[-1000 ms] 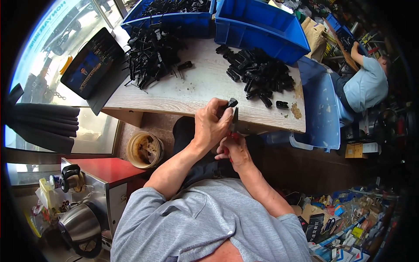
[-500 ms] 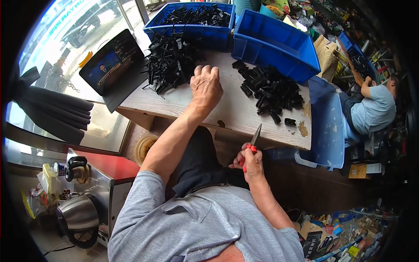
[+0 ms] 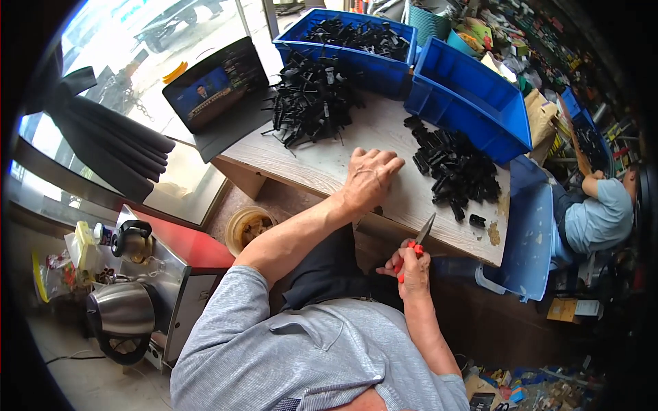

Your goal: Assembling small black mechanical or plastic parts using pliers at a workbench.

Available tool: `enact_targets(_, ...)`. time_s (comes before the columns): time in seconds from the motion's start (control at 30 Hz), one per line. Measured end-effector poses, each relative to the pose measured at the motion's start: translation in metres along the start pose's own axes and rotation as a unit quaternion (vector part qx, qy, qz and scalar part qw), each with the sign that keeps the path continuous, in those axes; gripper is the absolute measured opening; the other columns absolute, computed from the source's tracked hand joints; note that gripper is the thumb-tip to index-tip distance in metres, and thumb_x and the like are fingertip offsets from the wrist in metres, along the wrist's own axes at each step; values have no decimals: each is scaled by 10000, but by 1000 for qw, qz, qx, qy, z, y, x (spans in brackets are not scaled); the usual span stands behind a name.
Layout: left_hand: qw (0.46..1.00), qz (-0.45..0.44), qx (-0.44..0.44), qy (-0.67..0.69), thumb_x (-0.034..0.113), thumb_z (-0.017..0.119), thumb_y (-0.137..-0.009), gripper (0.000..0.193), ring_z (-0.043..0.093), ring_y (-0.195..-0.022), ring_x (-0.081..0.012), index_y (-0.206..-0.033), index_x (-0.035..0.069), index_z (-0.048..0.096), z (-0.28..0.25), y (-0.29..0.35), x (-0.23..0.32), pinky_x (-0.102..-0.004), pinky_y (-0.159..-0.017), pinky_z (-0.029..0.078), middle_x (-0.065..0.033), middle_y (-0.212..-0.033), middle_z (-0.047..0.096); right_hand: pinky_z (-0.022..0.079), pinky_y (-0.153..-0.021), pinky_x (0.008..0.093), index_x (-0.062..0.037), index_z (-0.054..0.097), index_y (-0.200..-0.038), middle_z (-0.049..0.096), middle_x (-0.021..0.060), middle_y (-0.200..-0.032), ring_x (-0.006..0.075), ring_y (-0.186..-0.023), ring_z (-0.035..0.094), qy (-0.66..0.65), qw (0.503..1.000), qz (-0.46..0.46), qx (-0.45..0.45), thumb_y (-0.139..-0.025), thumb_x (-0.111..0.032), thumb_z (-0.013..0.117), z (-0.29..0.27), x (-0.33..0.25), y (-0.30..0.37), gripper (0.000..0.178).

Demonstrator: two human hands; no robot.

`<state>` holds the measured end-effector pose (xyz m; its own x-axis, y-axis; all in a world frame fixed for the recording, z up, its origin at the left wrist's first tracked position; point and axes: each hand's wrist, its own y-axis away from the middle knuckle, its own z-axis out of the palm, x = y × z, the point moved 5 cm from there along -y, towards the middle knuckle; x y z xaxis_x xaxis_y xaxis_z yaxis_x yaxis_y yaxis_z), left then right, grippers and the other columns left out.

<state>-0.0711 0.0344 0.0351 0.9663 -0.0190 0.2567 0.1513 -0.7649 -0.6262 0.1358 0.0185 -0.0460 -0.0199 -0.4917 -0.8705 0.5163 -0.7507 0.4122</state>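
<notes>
My left hand [image 3: 371,179] is over the front middle of the pale wooden table [image 3: 301,161], between two heaps of black parts. Its fingers curl down and close, and whatever they may hold is hidden beneath them. Below the table's front edge, my right hand [image 3: 413,268] is wrapped round red-handled snips [image 3: 425,231], whose pointed grey blades tilt up and to the right. The left heap of thin black plastic parts [image 3: 312,103] is spiky and tangled. On the right lies a heap of chunkier short black parts [image 3: 456,168], with one piece [image 3: 477,220] apart near the edge.
Behind the heaps stand a blue crate [image 3: 343,55] full of black parts and another blue crate [image 3: 466,113]. A tablet [image 3: 216,92] leans at the left. A blue tub [image 3: 524,240] adjoins the right end; a co-worker [image 3: 596,216] sits beyond. A kettle [image 3: 122,318] stands lower left.
My left hand has moved from beside the spiky left heap rightward and nearer the table's front edge. My right hand still grips the snips. The whole view has shifted a little.
</notes>
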Motion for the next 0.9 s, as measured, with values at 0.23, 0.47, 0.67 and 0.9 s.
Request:
enact_targets(0.23,873,-207,-73,435,-26,640,-855,308,695,-873,-200,-1159,23,628,-32,47,41,-332,-789,562,-124,-1020,702,610,-563,398,-44,536,-969,515,44,-604,138,-515,521,-75,996,-54,-18,-903,-113,535,7,-22,4,96)
enact_targets(0.47,574,-384,-250,678,25,645,-863,439,643,-792,-109,-1275,-6,495,-4,99,51,-256,-646,534,-70,-993,671,637,-613,417,-38,527,-1061,615,79,-801,192,-655,660,-73,995,-32,-54,-862,-146,598,7,-11,1,237)
enact_targets(0.67,474,-461,-259,704,42,671,-780,490,612,-684,-127,-1236,-19,504,18,122,47,-251,-528,498,-59,-886,637,639,-594,414,-33,557,-1073,628,93,-856,190,-665,664,-56,992,9,-109,-868,-106,576,4,4,4,218)
enact_targets(0.9,371,-498,-217,753,153,667,-907,295,605,-682,-93,-1153,43,548,18,135,53,-238,-567,527,-28,-871,620,632,-594,439,-62,547,-1052,575,60,-732,155,-573,587,-31,996,18,-85,-859,-103,586,-2,16,0,201)
